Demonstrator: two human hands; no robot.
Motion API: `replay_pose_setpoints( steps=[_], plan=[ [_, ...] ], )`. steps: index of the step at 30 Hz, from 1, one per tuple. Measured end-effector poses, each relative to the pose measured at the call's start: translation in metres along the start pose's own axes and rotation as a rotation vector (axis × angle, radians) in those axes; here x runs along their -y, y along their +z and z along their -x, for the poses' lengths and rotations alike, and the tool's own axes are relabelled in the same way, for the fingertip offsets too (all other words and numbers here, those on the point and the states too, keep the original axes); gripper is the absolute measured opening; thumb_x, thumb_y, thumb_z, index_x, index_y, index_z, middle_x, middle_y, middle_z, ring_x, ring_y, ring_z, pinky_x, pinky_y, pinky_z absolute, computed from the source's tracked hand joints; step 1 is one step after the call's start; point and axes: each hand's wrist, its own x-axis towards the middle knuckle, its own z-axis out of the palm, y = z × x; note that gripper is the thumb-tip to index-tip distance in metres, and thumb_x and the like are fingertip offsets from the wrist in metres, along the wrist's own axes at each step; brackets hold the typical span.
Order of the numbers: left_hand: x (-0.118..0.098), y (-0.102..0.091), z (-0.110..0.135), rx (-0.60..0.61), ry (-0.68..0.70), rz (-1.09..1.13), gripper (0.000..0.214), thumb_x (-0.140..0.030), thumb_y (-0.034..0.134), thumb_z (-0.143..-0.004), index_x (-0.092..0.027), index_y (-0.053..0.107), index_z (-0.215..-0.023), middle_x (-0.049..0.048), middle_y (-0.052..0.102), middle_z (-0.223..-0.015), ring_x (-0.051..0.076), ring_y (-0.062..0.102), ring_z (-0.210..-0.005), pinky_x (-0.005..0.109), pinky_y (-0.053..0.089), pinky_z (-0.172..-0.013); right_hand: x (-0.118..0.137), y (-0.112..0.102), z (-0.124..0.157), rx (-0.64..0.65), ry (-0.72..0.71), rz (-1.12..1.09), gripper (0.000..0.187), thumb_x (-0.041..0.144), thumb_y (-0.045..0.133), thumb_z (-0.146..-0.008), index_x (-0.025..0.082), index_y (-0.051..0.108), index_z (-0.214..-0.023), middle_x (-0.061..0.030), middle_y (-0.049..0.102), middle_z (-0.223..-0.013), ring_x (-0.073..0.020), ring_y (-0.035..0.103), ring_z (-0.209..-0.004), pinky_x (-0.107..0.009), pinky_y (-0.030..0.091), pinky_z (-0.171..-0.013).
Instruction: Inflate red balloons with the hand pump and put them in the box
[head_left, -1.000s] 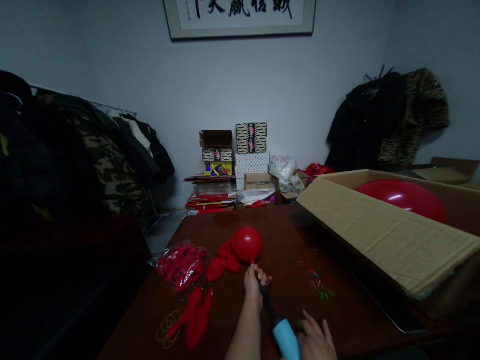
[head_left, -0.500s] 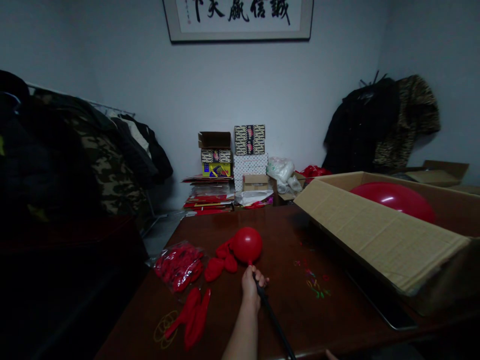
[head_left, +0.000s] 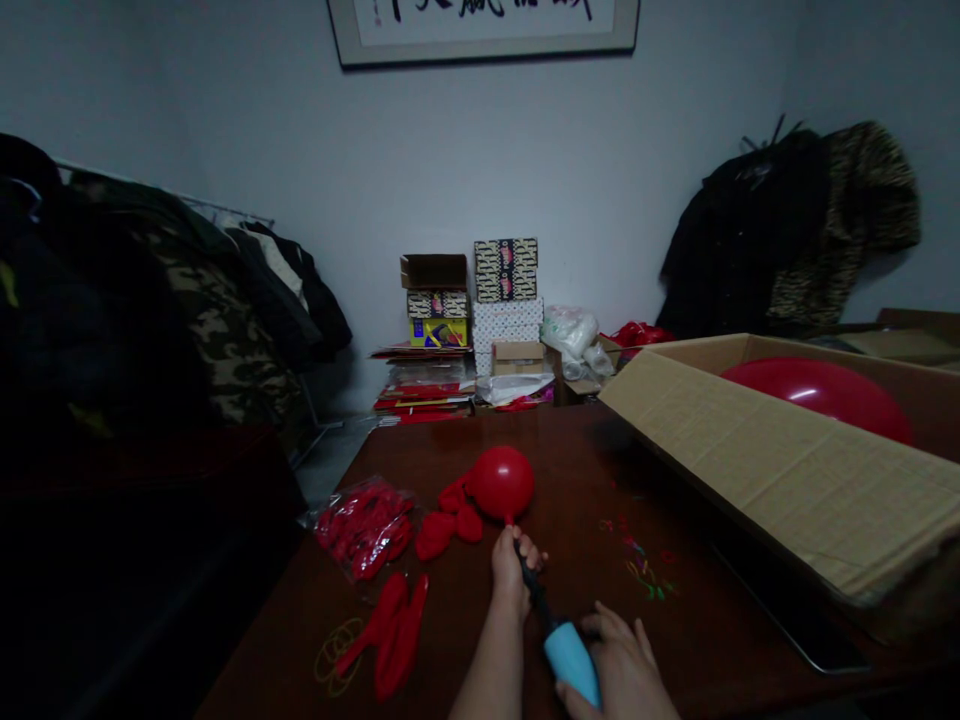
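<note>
My left hand (head_left: 517, 570) is closed around the black front end of a balloon pump (head_left: 570, 660), where the neck of a partly inflated red balloon (head_left: 504, 483) sits. The pump's light blue barrel points down toward me. Around that barrel curls my right hand (head_left: 619, 660), thumb on the near side and fingers on the far side. Flat red balloons (head_left: 448, 525) lie just left of the inflated one. Closer to me are more limp red balloons (head_left: 394, 635), and a clear bag of red balloons (head_left: 367, 525) rests behind them.
A large open cardboard box (head_left: 787, 460) holding a big red balloon (head_left: 821, 395) stands on the right of the table, with a dark flat device (head_left: 795, 615) beside it. Small coloured bits (head_left: 645, 575) and thin yellow rings (head_left: 337, 655) lie on the tabletop.
My right hand has come up from the bottom edge, with the blue barrel now in view and much less of the black rod showing. The red balloon looks slightly bigger.
</note>
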Motion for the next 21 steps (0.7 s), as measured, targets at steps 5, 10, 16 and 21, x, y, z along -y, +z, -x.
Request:
replay_pose_setpoints(
  steps=[5,10,16,21],
  plan=[
    [-0.005,-0.002,-0.006,0.001,-0.038,0.052,0.026,-0.036,0.059,-0.072,-0.021,0.038,-0.065,-0.0114,0.032,-0.041,0.005,0.027,-0.031,0.025,0.037,-0.045,0.025,-0.011,-0.026,-0.114,0.029,-0.058,0.047,0.044,0.051,-0.071,0.014,0.065,-0.104,-0.0124,0.059,-0.122,-0.0308,0.037,-0.130,-0.055,0.008,-0.112],
    [-0.004,-0.002,-0.004,0.037,-0.018,0.016,0.028,-0.039,0.060,-0.072,-0.021,0.039,-0.064,-0.0114,0.033,-0.041,0.005,0.026,-0.031,0.025,0.038,-0.045,0.023,0.002,-0.026,-0.092,0.063,0.002,0.051,0.048,0.050,-0.072,0.014,0.065,-0.106,-0.0136,0.056,-0.127,-0.0327,0.034,-0.131,-0.058,0.008,-0.111],
    [0.001,-0.001,0.002,0.057,0.020,-0.035,0.031,-0.043,0.062,-0.069,-0.021,0.040,-0.064,-0.0113,0.035,-0.040,0.005,0.027,-0.030,0.027,0.039,-0.046,0.022,0.013,-0.012,-0.105,0.084,0.059,0.054,0.047,0.051,-0.072,0.011,0.063,-0.110,-0.0161,0.056,-0.127,-0.0328,0.033,-0.132,-0.055,0.007,-0.112],
    [0.002,-0.004,0.001,0.055,0.035,-0.028,0.032,-0.042,0.064,-0.067,-0.021,0.040,-0.064,-0.0116,0.035,-0.040,0.005,0.029,-0.031,0.027,0.040,-0.049,0.002,0.026,0.003,-0.097,0.043,0.113,0.044,0.042,0.056,-0.069,0.013,0.068,-0.101,-0.0165,0.059,-0.125,-0.0337,0.036,-0.131,-0.056,0.012,-0.112]
  ],
)
